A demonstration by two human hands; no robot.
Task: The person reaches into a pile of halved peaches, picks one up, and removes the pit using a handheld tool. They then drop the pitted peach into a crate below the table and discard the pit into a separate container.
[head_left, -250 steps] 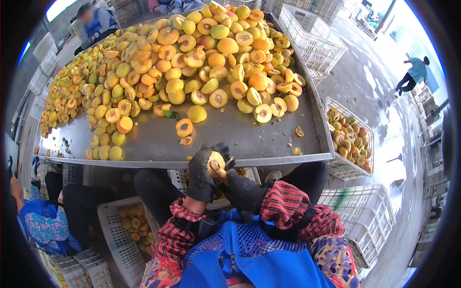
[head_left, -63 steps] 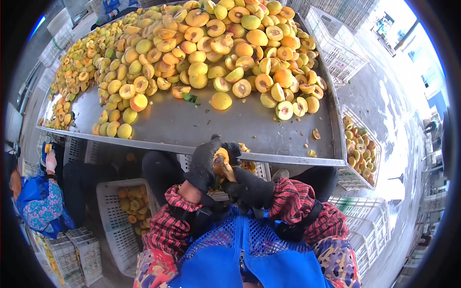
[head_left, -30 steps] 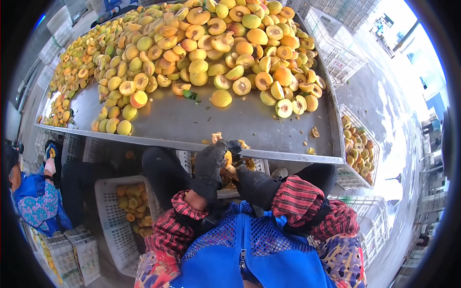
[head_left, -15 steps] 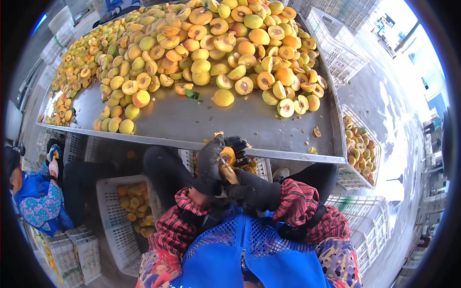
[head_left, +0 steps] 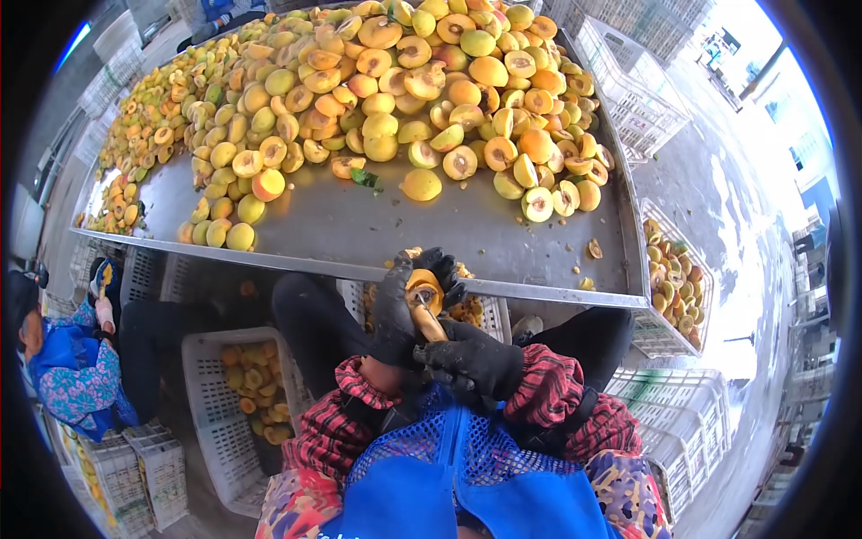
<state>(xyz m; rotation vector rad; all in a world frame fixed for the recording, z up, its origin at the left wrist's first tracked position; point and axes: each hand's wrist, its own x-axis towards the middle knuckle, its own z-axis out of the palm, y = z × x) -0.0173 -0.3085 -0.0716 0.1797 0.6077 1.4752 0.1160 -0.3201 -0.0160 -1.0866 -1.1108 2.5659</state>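
Black gloves cover both hands, which meet at the near edge of a metal table. In my left hand is a peach half, its cut face turned up with a dark hollow in the middle. My right hand is closed on the handle of a tool, whose upper end touches the fruit. Halved peaches are piled over the far part of the table. A single yellow peach and a green leaf lie near the pile's front edge.
Below the table, a crate holds fruit pieces behind my hands. Another crate of peach halves stands at left, and one at right. Empty white crates sit at lower right. A co-worker sits at far left.
The peach half now faces up more openly, and the fingers of my left hand have spread around it. My right hand has turned slightly with the tool. The co-worker's hands have shifted.
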